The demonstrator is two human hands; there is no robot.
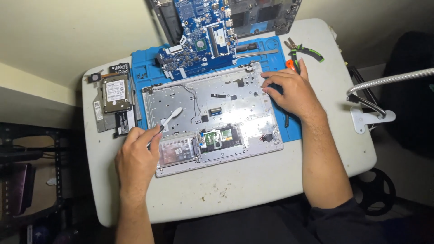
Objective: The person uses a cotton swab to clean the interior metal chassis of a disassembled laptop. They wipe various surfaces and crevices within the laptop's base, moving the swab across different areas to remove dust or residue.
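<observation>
1. Nearest to me, my left hand (135, 160) is closed around the handle of a white brush (168, 121), whose head rests on the bare metal inside of the silver laptop shell (212, 115), toward its left side.
2. That shell lies open-side up on the white table (226, 190), its far part over a blue work mat (144, 68). Its touchpad board (217, 139) sits near the front edge.
3. My right hand (291, 92) lies flat on the shell's right edge, fingers (271, 81) spread and pressing down, gripping nothing.
4. Left of the shell, just beside the mat, a hard drive (115, 92) in its metal bracket rests on the table.
5. Just beyond my right hand are green-handled pliers (304, 49), and something orange peeks out by my fingers; I cannot tell what it is.
6. Farthest off, a blue circuit board (199, 38) lies at the mat's far edge, with a dark laptop cover (262, 16) behind it.
7. A bent metal lamp arm (384, 81) stands at the right.
</observation>
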